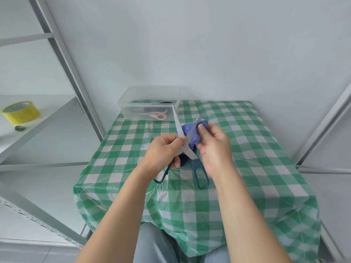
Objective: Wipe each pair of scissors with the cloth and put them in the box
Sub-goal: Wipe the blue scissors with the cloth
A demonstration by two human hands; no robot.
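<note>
My jeans (152, 243) are showing lowest in view, under the hanging edge of the green-checked cloth that is covering the tabletop (247, 149). Both my forearms are reaching forward and upward from there, converging over the middle of the tabletop.

My left hand (163, 149) is turning knuckles-up, its fingers (176, 138) curling round the teal-handled scissors (187, 147) just beside the pivot and gripping them above the tabletop. The two handle loops are hanging down towards me, one below each wrist, and the blades are standing apart in a V, the left blade pointing up and away towards the box.

My right hand (214, 147) is tilting inward, thumb on top, pinching the blue cloth (197, 133) round the right blade; the thumb is pressing the cloth against the steel while the other fingers are closing behind it. More of the cloth is bunching below the pivot, between my two hands.

Farther off, the clear plastic box (133, 109) is sitting at the far left corner of the tabletop against the wall, holding pink scissors (158, 115) and something dark that I cannot make out.

To the far left, a yellow tape roll (20, 112) is resting on a grey metal shelf (47, 118).
</note>
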